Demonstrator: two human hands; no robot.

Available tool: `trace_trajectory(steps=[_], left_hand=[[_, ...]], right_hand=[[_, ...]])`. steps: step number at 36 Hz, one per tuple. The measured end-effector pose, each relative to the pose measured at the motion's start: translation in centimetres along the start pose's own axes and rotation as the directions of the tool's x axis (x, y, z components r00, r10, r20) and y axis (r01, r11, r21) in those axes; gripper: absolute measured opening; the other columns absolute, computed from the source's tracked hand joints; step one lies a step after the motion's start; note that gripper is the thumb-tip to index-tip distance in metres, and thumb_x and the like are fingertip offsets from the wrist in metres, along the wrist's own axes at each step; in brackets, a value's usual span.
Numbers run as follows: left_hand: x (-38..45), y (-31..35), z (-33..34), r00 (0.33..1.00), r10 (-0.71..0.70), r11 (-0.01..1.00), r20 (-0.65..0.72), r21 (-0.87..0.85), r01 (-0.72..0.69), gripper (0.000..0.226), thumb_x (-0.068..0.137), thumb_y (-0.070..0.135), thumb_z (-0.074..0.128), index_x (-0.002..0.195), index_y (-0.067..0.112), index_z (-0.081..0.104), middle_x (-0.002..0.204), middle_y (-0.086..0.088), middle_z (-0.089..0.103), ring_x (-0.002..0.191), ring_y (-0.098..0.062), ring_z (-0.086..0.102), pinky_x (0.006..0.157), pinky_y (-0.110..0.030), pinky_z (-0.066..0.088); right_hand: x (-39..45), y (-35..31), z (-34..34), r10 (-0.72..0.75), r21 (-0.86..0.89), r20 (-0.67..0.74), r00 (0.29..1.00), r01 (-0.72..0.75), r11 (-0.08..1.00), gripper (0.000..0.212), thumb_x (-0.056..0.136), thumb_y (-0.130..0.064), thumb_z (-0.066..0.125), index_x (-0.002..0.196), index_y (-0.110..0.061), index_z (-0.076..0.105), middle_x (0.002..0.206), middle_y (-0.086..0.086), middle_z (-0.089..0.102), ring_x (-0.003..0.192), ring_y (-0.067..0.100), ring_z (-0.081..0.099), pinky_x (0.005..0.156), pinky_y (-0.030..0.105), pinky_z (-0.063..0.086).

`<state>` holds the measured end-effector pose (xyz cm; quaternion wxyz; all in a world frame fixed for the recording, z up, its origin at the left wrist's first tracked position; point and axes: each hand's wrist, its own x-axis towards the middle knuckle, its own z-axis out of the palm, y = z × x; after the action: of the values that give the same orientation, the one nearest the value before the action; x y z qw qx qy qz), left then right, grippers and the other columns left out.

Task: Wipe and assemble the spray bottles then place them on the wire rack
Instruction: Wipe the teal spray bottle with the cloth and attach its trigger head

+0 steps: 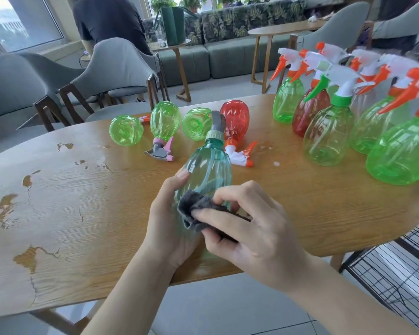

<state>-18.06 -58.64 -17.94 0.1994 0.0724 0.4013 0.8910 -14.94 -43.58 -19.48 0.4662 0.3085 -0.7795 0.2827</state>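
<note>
While the teal bottle [205, 172] is held tilted above the surface [82, 213], neck pointing away from the person, the head view shows the wiping step under way. The left hand [172, 223] is curled round the bottle's lower body from below, thumb on its left flank. The right hand [247, 228] pinches a dark grey cloth [196, 211] and presses it against the bottle's base end. The two hands are close together, both engaged on this one bottle. A grey spray head [217, 125] appears already fitted at the neck.

Just beyond the teal bottle, four bottles [165, 119] lie on their sides on the surface: three green and one red. To the right of the teal bottle, a group of upright assembled bottles [327, 136] stands near the surface's edge. The wire rack [397, 269] sits low to the right of the teal bottle, below the surface's edge; no bottle is visible on it.

Judgement: to do this step well, the left hand should turn the bottle while the cloth stays pressed flat, so that every ribbed flank is covered, not only the base. Grip should remain light, as thin plastic probably dents. The cap's tightness should be checked before racking. Wet patches left of the teal bottle advise against setting it down there.
</note>
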Motion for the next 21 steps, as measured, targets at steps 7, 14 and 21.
trace_trajectory(steps=[7,14,21], left_hand=[[0.6,-0.2,-0.6,0.997,0.076,0.996,0.004,0.043,-0.076,0.061,0.076,0.030,0.062,0.131,0.003,0.056,0.109,-0.020,0.066,0.098,-0.032,0.067,0.081,-0.041,0.058],[0.2,-0.5,-0.5,0.999,0.049,0.995,0.020,0.088,-0.051,0.066,0.079,0.036,0.061,0.139,0.012,0.061,0.120,-0.018,0.068,0.102,-0.032,0.069,0.077,-0.050,0.059],[0.2,0.0,-0.6,0.996,0.061,0.998,0.064,0.017,-0.062,0.088,0.068,0.045,0.090,0.141,0.008,0.057,0.125,-0.017,0.066,0.106,-0.029,0.069,0.082,-0.041,0.062]], right_hand=[[1.3,0.2,-0.7,0.254,0.068,-0.016,0.967,-0.253,0.965,0.022,0.100,-0.016,0.064,0.115,-0.006,0.076,0.109,0.012,0.064,0.097,0.027,0.063,0.088,0.032,0.053],[2.1,1.7,-1.7,0.504,0.082,-0.001,0.863,-0.503,0.861,0.030,0.104,-0.019,0.056,0.127,-0.006,0.069,0.112,-0.001,0.059,0.102,0.006,0.057,0.090,0.010,0.043],[0.7,0.5,-1.4,0.380,0.089,-0.018,0.925,-0.377,0.922,0.023,0.100,-0.013,0.064,0.118,-0.002,0.072,0.111,0.007,0.061,0.101,0.011,0.060,0.090,0.015,0.046]])
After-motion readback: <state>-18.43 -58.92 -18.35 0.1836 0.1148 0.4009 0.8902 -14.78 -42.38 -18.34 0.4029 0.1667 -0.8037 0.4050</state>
